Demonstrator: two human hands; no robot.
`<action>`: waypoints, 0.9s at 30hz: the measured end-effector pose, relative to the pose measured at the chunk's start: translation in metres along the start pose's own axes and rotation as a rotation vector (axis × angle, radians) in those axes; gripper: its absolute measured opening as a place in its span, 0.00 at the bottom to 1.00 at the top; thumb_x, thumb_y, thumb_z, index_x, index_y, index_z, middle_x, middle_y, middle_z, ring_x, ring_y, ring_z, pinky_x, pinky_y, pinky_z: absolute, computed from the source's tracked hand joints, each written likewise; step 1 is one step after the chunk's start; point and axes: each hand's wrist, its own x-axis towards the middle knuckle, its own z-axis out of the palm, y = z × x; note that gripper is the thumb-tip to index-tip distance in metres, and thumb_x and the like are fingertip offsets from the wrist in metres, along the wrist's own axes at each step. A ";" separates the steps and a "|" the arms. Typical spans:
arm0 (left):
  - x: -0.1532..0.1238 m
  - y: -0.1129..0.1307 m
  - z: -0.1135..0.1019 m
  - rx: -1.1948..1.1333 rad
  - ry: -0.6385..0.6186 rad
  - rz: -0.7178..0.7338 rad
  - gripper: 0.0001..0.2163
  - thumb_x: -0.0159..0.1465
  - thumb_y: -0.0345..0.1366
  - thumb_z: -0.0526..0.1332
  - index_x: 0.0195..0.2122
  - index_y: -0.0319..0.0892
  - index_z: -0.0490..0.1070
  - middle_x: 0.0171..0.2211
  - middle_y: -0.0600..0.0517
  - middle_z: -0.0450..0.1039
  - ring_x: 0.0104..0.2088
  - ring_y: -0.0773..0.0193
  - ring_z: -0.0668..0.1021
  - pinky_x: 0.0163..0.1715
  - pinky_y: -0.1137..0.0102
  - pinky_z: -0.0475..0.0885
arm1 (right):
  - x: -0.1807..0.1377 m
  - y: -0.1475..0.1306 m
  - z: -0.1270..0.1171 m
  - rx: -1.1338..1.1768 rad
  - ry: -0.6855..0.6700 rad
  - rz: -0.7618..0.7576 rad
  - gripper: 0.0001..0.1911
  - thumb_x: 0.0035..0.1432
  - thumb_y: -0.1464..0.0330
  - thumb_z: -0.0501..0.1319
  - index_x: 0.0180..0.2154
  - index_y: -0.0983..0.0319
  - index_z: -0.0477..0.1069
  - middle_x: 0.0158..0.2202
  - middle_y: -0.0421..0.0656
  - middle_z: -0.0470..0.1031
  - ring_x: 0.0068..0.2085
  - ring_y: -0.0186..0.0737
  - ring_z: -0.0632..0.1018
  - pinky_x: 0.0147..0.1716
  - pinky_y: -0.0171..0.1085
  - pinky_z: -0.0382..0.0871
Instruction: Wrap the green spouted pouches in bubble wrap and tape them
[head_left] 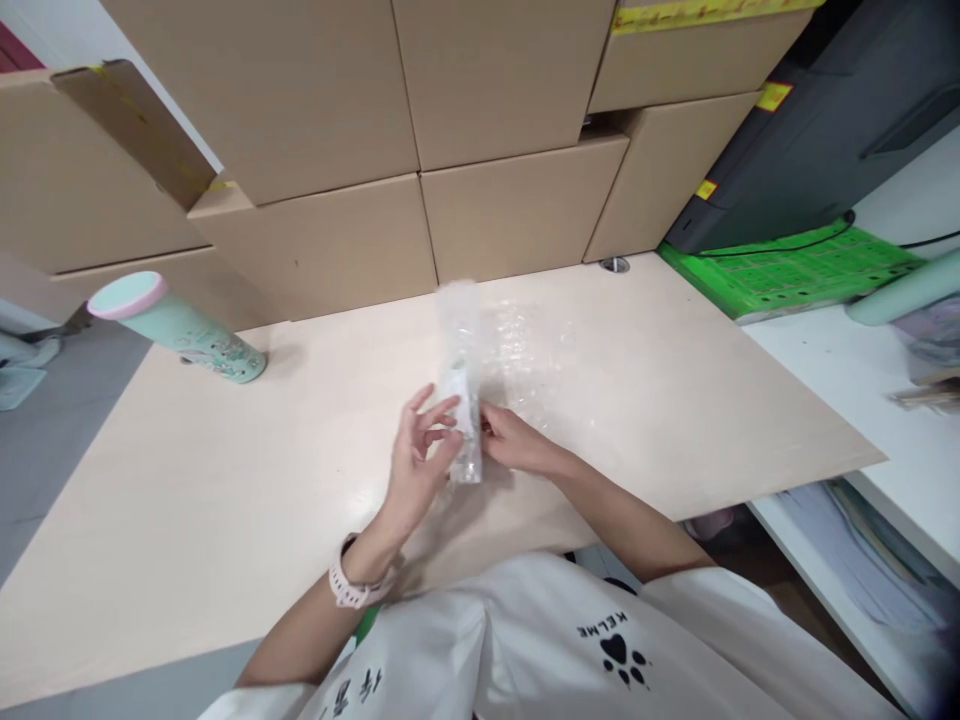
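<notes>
My left hand [424,450] and my right hand [510,440] meet over the middle of a pale wooden table [225,480]. Between them stands a narrow clear plastic packet [463,390], upright, with something white inside. The left hand's fingers curl round its lower left side, thumb and fingers partly spread. The right hand pinches the packet's lower right edge. A sheet of clear bubble wrap [532,360] lies flat on the table just behind the right hand. A pink watch band sits on my left wrist.
A mint green bottle with a pink lid [176,325] stands at the table's left. Stacked cardboard boxes [420,150] wall off the back. A dark machine [817,130] on a green mat [787,270] sits at the right on a white shelf.
</notes>
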 end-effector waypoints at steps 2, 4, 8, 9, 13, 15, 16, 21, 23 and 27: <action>0.001 -0.006 0.010 0.212 -0.193 0.152 0.24 0.63 0.37 0.63 0.60 0.48 0.62 0.59 0.43 0.68 0.53 0.56 0.73 0.53 0.57 0.69 | 0.001 0.005 -0.005 0.085 -0.065 0.037 0.09 0.51 0.77 0.58 0.35 0.62 0.73 0.35 0.41 0.77 0.39 0.40 0.77 0.36 0.34 0.69; 0.004 -0.017 0.016 0.424 -0.321 0.304 0.22 0.63 0.35 0.63 0.59 0.47 0.65 0.63 0.43 0.64 0.59 0.52 0.68 0.57 0.52 0.66 | 0.001 0.009 -0.010 0.118 -0.081 0.143 0.10 0.46 0.79 0.56 0.30 0.63 0.73 0.30 0.40 0.77 0.35 0.40 0.77 0.31 0.32 0.68; 0.011 -0.043 0.016 0.640 -0.431 0.517 0.28 0.65 0.32 0.62 0.65 0.48 0.56 0.67 0.42 0.56 0.64 0.50 0.63 0.60 0.47 0.64 | 0.001 0.013 -0.019 0.043 -0.024 0.320 0.13 0.41 0.80 0.53 0.27 0.64 0.71 0.25 0.39 0.75 0.27 0.37 0.75 0.23 0.31 0.64; 0.011 -0.048 0.016 0.672 -0.435 0.545 0.30 0.65 0.31 0.60 0.67 0.48 0.53 0.68 0.42 0.55 0.64 0.50 0.62 0.60 0.47 0.64 | 0.001 0.013 -0.021 0.004 -0.015 0.327 0.12 0.40 0.80 0.52 0.26 0.63 0.70 0.24 0.39 0.74 0.26 0.36 0.75 0.23 0.30 0.63; 0.008 -0.058 0.015 0.762 -0.435 0.602 0.30 0.66 0.28 0.57 0.68 0.45 0.48 0.67 0.40 0.57 0.65 0.52 0.63 0.59 0.50 0.68 | -0.003 0.011 -0.036 -0.156 0.041 0.316 0.08 0.43 0.79 0.55 0.23 0.62 0.69 0.20 0.37 0.71 0.24 0.35 0.72 0.24 0.32 0.61; 0.006 -0.060 0.017 0.805 -0.458 0.611 0.27 0.66 0.25 0.55 0.66 0.42 0.53 0.65 0.39 0.60 0.64 0.52 0.64 0.59 0.51 0.69 | -0.007 0.007 -0.046 -0.247 0.130 0.290 0.06 0.48 0.76 0.57 0.26 0.62 0.72 0.22 0.38 0.72 0.26 0.35 0.72 0.27 0.33 0.61; 0.006 -0.060 0.018 0.825 -0.474 0.608 0.26 0.65 0.23 0.54 0.64 0.41 0.56 0.64 0.39 0.62 0.64 0.52 0.65 0.59 0.51 0.69 | -0.009 0.005 -0.051 -0.264 0.178 0.266 0.06 0.50 0.74 0.57 0.28 0.61 0.73 0.24 0.39 0.74 0.27 0.35 0.72 0.28 0.33 0.61; 0.007 -0.041 0.016 0.778 -0.572 0.523 0.20 0.64 0.24 0.55 0.57 0.40 0.67 0.57 0.42 0.72 0.61 0.52 0.68 0.58 0.52 0.69 | -0.014 -0.006 -0.050 -0.157 0.085 0.082 0.08 0.59 0.67 0.56 0.34 0.61 0.73 0.34 0.41 0.76 0.35 0.36 0.74 0.34 0.34 0.65; 0.008 -0.027 0.009 0.653 -0.645 0.431 0.17 0.64 0.29 0.59 0.54 0.43 0.70 0.52 0.44 0.75 0.58 0.53 0.71 0.56 0.55 0.70 | -0.014 -0.006 -0.043 -0.233 0.007 0.035 0.08 0.61 0.68 0.55 0.35 0.61 0.72 0.36 0.41 0.75 0.35 0.36 0.74 0.35 0.35 0.64; 0.017 -0.011 -0.014 0.393 -0.139 0.137 0.08 0.65 0.38 0.61 0.43 0.45 0.76 0.44 0.48 0.78 0.46 0.58 0.78 0.49 0.62 0.72 | -0.012 -0.004 -0.034 -0.368 -0.021 0.008 0.07 0.63 0.70 0.54 0.34 0.61 0.69 0.35 0.41 0.72 0.35 0.37 0.72 0.35 0.36 0.63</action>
